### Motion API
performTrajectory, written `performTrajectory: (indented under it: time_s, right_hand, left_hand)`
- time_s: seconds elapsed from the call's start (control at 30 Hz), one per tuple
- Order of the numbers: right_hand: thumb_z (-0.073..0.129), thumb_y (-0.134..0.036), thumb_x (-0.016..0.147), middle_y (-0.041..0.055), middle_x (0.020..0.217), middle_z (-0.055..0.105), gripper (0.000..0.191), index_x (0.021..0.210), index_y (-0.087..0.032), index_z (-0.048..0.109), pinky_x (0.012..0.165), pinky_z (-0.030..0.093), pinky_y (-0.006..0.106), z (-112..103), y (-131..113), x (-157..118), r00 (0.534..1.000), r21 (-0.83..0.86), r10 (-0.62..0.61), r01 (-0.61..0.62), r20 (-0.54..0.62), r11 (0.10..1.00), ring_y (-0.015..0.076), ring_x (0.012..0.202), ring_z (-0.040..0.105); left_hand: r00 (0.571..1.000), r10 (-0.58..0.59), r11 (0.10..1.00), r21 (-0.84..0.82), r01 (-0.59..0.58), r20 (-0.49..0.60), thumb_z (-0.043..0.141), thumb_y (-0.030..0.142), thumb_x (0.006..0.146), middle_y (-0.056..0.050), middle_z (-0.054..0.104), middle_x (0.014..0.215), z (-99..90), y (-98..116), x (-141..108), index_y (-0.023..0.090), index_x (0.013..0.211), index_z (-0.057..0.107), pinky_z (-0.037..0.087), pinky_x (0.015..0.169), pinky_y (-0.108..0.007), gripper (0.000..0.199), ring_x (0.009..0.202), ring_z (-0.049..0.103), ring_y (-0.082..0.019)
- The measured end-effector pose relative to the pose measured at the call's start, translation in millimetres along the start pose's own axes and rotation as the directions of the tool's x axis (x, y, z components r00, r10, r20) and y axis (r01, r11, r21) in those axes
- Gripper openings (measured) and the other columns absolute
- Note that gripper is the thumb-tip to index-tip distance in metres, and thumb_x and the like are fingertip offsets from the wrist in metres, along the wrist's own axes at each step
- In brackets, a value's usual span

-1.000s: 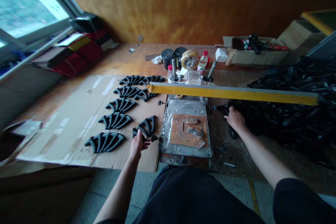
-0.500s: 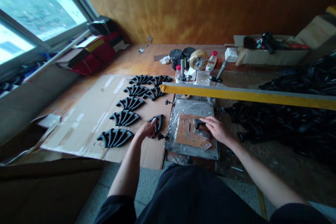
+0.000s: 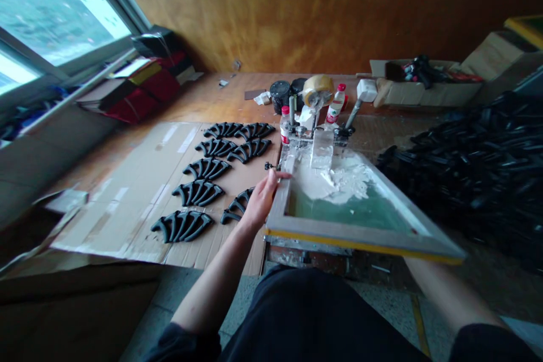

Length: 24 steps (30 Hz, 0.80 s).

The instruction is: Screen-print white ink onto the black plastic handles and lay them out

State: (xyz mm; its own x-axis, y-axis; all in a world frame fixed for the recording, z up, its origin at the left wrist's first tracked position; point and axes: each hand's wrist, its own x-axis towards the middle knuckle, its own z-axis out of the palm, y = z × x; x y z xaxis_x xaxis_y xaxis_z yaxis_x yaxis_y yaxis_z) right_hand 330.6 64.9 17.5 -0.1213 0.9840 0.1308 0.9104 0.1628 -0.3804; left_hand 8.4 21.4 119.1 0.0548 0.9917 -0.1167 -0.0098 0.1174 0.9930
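A screen-printing frame (image 3: 360,225) with green mesh and whitish ink slants down over the work plate, hiding most of it. My left hand (image 3: 263,198) grips its left rim, a finger lying across the edge. My right forearm (image 3: 441,288) runs under the frame's near right corner; the hand itself is hidden there. Beside my left hand, a small group of curved black handles (image 3: 234,210) lies on the cardboard, partly covered by that hand. Further left are several fanned rows of such handles (image 3: 182,225).
Loose black handles form a large heap (image 3: 458,181) on the right. Behind the frame stand a tape roll (image 3: 317,90), two red-capped bottles (image 3: 335,104) and black tubs (image 3: 280,96). A cardboard box (image 3: 424,93) sits at the back right. Clamp posts (image 3: 354,113) rise behind the plate.
The frame has come down from its raised, edge-on position and covers the plate. My left hand has moved from the black handles to its rim. My right hand has gone out of sight beneath it.
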Motion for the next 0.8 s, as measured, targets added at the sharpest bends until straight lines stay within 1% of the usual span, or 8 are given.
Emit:
performTrajectory:
  time_s: [0.1,0.2,0.27,0.4,0.5,0.67,0.73,0.8]
  right_hand:
    - [0.037,-0.034,0.093,0.0137,0.11,0.063,0.041,0.121,-0.018,0.062,0.081,0.05,0.043,-19,11,25,0.983,0.038,0.092,-0.088,-0.16,0.995,0.0269,0.093,0.061]
    - [0.059,-0.035,0.083,0.0164,0.129,0.052,0.048,0.127,-0.014,0.056,0.092,0.046,0.041,-19,-27,48,0.956,0.046,-0.081,0.097,-0.281,0.994,0.0285,0.11,0.055]
    - [0.069,-0.032,0.077,0.0153,0.127,0.053,0.05,0.122,-0.015,0.057,0.094,0.044,0.041,-10,-62,56,0.953,-0.017,-0.225,0.227,-0.203,0.974,0.0298,0.115,0.052]
    - [0.063,-0.021,0.081,0.0069,0.091,0.065,0.012,0.093,-0.019,0.063,0.076,0.047,0.033,12,-102,41,0.961,-0.068,-0.262,0.268,0.092,0.961,0.0227,0.088,0.06]
    - [0.053,-0.009,0.081,0.0054,0.09,0.066,0.017,0.089,-0.019,0.064,0.071,0.044,0.028,19,-98,9,0.911,-0.042,-0.378,0.39,0.164,0.92,0.0192,0.083,0.06]
    - [0.051,-0.001,0.072,0.0003,0.09,0.068,0.033,0.092,-0.024,0.067,0.071,0.042,0.025,2,-79,-18,0.719,0.16,-0.629,0.611,0.296,0.775,0.0159,0.084,0.061]
    - [0.054,-0.005,0.071,-0.0029,0.084,0.068,0.029,0.086,-0.026,0.068,0.067,0.041,0.024,-5,-79,-12,0.72,0.192,-0.605,0.577,0.339,0.794,0.015,0.08,0.062]
    - [0.056,-0.009,0.074,-0.0035,0.082,0.068,0.023,0.083,-0.026,0.068,0.065,0.042,0.024,-5,-83,-6,0.789,0.163,-0.535,0.511,0.3,0.844,0.0156,0.079,0.063]
  left_hand:
    - [0.986,-0.166,0.982,0.099,0.163,0.02,0.055,0.061,0.082,0.004,0.049,0.06,-9.5,-49,-17,0.018,0.12,0.063,0.029,0.045,-0.019,0.058,0.048,0.039,-0.008]
    - [0.972,-0.232,0.958,0.162,0.235,-0.04,0.063,0.051,0.078,0.007,0.048,0.059,-8.9,-93,-19,0.022,0.139,0.046,0.029,0.046,-0.018,0.07,0.048,0.039,-0.008]
    - [0.966,-0.243,0.941,0.22,0.256,-0.086,0.064,0.047,0.077,0.007,0.049,0.059,-6.7,-111,-16,0.023,0.139,0.047,0.032,0.048,-0.019,0.068,0.049,0.042,-0.009]
    - [0.963,-0.247,0.919,0.289,0.269,-0.11,0.062,0.045,0.078,0.005,0.053,0.061,-6.4,-128,-8,0.024,0.134,0.053,0.036,0.051,-0.02,0.061,0.052,0.047,-0.011]
    - [0.968,-0.225,0.916,0.316,0.249,-0.11,0.059,0.047,0.08,0.004,0.055,0.064,-8.5,-135,-7,0.024,0.133,0.054,0.037,0.052,-0.021,0.058,0.053,0.048,-0.012]
    - [0.974,-0.193,0.914,0.339,0.223,-0.119,0.056,0.049,0.082,0.002,0.057,0.068,-9.8,-145,-8,0.024,0.134,0.054,0.036,0.053,-0.021,0.057,0.057,0.05,-0.012]
    - [0.973,-0.196,0.908,0.351,0.227,-0.122,0.056,0.049,0.082,0.002,0.058,0.07,-9.9,-145,-8,0.024,0.133,0.054,0.036,0.054,-0.021,0.057,0.06,0.052,-0.013]
    - [0.973,-0.197,0.906,0.357,0.229,-0.124,0.056,0.05,0.082,0.001,0.059,0.071,-10.0,-143,-8,0.023,0.132,0.055,0.037,0.054,-0.021,0.057,0.061,0.052,-0.013]
